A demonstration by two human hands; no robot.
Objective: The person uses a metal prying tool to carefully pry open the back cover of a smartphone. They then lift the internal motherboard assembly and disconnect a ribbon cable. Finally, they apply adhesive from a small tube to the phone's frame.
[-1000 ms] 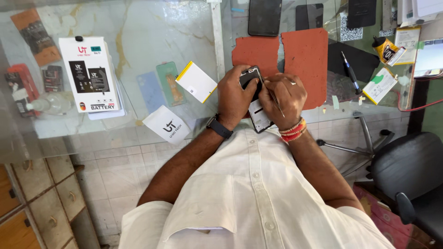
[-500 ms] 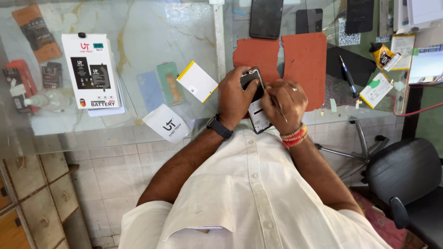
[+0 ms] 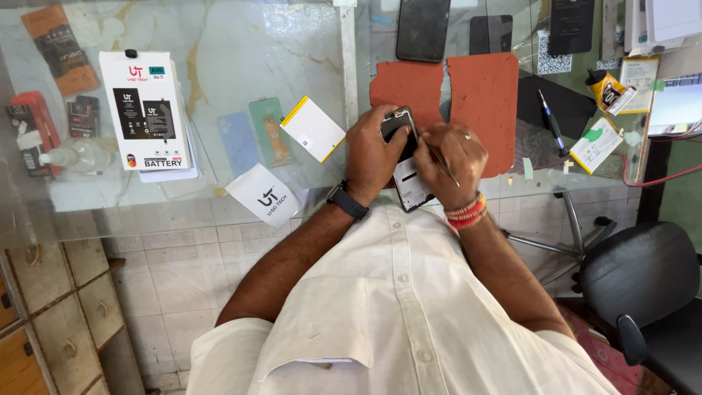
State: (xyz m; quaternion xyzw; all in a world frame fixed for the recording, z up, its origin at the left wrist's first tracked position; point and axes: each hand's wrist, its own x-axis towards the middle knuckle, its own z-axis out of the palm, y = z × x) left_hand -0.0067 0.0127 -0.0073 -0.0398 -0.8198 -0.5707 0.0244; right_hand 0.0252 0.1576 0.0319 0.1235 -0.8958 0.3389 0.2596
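An opened smartphone (image 3: 406,157) with its back off lies at the near edge of the glass counter (image 3: 219,88). My left hand (image 3: 371,150) grips its left side and top. My right hand (image 3: 455,162) holds a thin metal tool (image 3: 437,156), its tip down on the phone's inside. A dark watch is on my left wrist and red-and-white bangles on my right. Two red-brown mats (image 3: 453,91) lie just beyond the phone.
A white battery with a yellow edge (image 3: 312,129), a white card (image 3: 264,194), a battery box (image 3: 145,110) and a clear bottle (image 3: 77,155) lie to the left. Dark phones (image 3: 423,28), a pen-like tool (image 3: 550,121) and a glue tube (image 3: 604,88) sit beyond and right. A black chair (image 3: 643,278) stands at right.
My hands stay on the phone; the right hand has shifted slightly with the tool over the phone's inside. The view has moved a little.
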